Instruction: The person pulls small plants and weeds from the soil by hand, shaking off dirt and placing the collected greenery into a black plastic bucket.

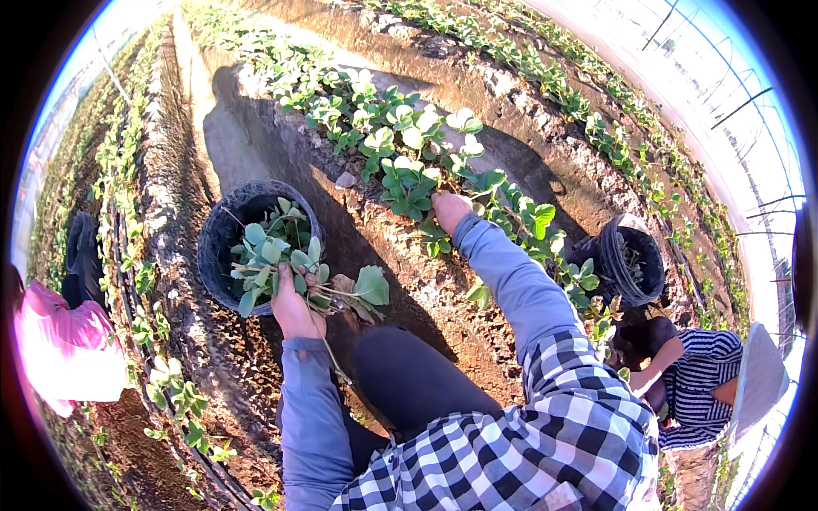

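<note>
My left hand [295, 306] is closed around a bunch of picked strawberry leaves [348, 295] with long stems, some of them brown and dry. It is at the near rim of a black plastic bucket [211, 255], which has more green leaves inside. My right hand [450, 211] reaches into the row of leafy strawberry plants [409, 182], touching the foliage at the near side of one plant. Its fingers are curled and partly hidden by leaves, so what they grip cannot be made out.
A second black bucket [629, 262] with some leaves in it stands beyond the row at right. A person in a striped top [703, 370] crouches there. Another person in pink [70, 345] is at far left, near a dark bucket [82, 239]. Soil furrows [255, 140] separate the raised rows.
</note>
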A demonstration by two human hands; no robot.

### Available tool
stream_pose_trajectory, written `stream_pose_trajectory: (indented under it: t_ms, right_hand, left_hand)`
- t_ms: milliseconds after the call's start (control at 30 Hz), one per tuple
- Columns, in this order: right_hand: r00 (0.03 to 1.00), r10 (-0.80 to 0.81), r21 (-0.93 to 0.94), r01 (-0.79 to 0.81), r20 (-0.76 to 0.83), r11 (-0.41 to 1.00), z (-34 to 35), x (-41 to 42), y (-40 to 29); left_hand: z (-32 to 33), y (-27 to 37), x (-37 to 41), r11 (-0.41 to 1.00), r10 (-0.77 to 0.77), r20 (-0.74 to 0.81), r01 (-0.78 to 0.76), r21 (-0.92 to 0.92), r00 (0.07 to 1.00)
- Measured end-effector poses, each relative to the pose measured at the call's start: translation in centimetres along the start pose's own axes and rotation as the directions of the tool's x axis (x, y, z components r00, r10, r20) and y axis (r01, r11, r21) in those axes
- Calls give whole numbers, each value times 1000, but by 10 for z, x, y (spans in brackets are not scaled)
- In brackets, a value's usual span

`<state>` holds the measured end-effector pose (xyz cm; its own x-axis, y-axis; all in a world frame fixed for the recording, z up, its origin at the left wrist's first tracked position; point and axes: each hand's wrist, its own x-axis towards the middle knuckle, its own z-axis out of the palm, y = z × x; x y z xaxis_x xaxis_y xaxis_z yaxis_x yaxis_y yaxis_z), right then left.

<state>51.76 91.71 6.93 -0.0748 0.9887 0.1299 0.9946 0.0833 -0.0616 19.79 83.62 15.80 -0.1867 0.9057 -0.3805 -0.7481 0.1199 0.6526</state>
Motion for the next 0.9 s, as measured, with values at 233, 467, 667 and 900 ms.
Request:
stream_pose_trajectory:
  t_ms: [233, 467, 667, 900]
  right_hand:
    - [974, -39, -189, 82, 223, 979, 5, -18, -25]
    - [975, -110, 54, 102, 194, 993, -15, -22, -32]
    - [967, -54, 187, 7, 247, 982, -3, -33, -7]
    - [995, 32, 152, -47, 100, 987, 2, 14, 3]
  left_hand:
    - [0, 0, 7, 1000, -2, 15, 2, -1, 1000]
    - [-4, 5, 7, 1000, 14, 15, -14, -15, 1000]
    - [-8, 10, 7, 1000, 24, -28, -24, 7, 999]
    - [-4, 10, 4, 998, 33, -19, -32, 48, 999]
